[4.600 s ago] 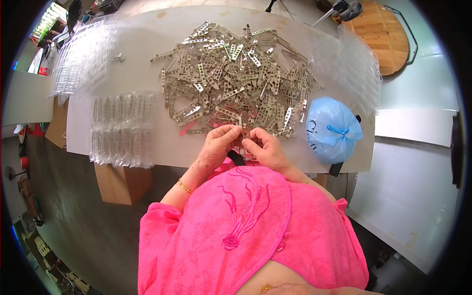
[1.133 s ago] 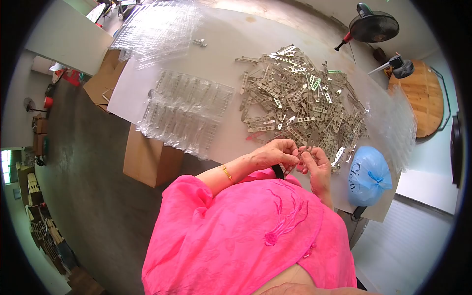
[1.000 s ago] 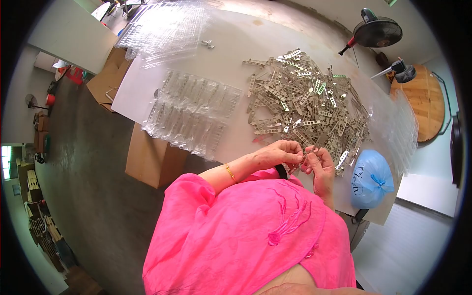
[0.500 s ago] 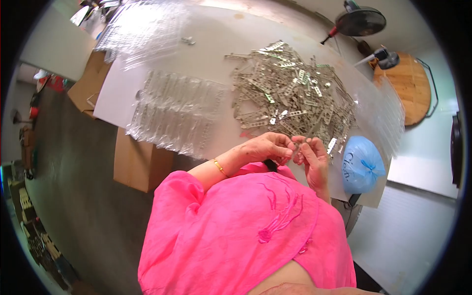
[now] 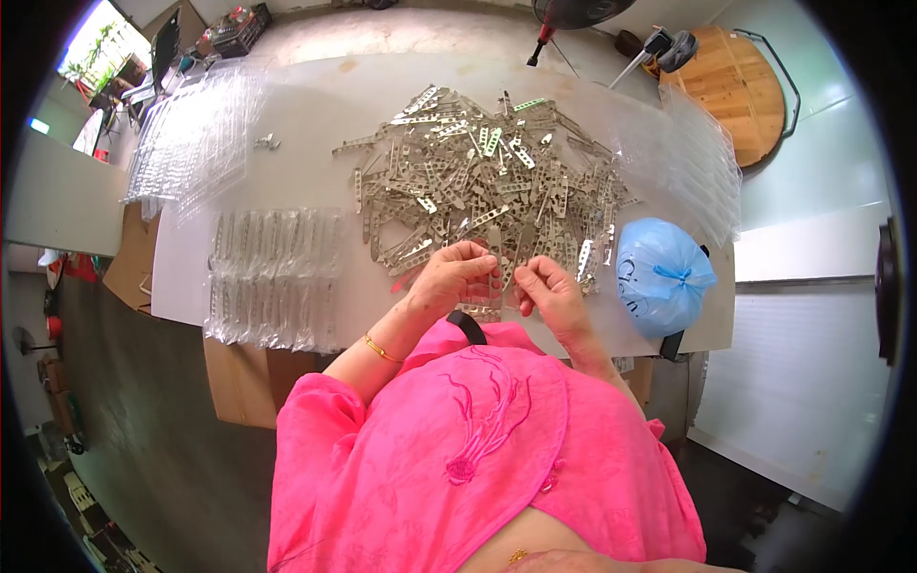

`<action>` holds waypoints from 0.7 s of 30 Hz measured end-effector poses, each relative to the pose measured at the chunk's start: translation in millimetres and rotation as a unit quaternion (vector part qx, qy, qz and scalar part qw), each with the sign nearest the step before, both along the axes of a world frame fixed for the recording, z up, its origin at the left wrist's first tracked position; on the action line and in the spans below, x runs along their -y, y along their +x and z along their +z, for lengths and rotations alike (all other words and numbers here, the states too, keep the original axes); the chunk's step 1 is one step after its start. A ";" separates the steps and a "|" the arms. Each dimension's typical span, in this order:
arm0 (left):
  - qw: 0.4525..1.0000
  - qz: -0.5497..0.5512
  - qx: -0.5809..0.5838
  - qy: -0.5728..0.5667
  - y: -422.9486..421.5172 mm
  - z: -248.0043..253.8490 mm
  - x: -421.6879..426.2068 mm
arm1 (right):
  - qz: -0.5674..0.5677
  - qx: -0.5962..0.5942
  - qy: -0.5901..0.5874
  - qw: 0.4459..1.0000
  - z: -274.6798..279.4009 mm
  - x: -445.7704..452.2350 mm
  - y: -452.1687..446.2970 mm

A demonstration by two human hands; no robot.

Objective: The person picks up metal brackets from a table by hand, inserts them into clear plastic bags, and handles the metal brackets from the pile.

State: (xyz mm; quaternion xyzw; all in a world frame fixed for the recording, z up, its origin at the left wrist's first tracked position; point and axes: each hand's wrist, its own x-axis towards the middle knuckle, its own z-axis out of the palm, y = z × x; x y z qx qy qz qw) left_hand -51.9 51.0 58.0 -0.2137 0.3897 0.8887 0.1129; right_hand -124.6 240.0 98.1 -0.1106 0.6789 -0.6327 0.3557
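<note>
In the head view, my left hand [image 5: 454, 279] is closed, thumb and fingers pinching a narrow metal strip [image 5: 495, 275] with holes along it. Just to its right my right hand [image 5: 556, 298] is also closed, its fingertips pinched on a similar metal strip, partly hidden by the fingers. Both hands are above the table's near edge, a small gap between them. Directly beyond them spreads a large heap of loose perforated metal strips [image 5: 468, 177]. A clear plastic tray [image 5: 478, 307] shows partly below my hands.
Left on the table [image 5: 181, 258] lie filled plastic packs [image 5: 272, 277], with stacked clear trays [image 5: 196, 134] behind. Small metal pieces [image 5: 267, 142] sit near those. At right are a tied blue bag [image 5: 666, 277] and more clear trays [image 5: 688, 162]. A cardboard box [image 5: 244, 382] stands below the table.
My hands were together, fingertips touching at a small piece; now they are slightly apart. The view has shifted, so the table appears further left and more level.
</note>
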 end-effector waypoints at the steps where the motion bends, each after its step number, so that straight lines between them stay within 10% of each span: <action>1: 1.000 -0.004 -0.003 0.000 -4.3 1.5 -5.9 | 0.026 0.004 0.015 1.000 -1.4 -4.2 -3.5; 21: 0.992 -0.057 -0.091 -0.070 -28.3 6.5 -63.0 | 0.151 -0.094 0.087 0.980 3.8 -49.7 -43.1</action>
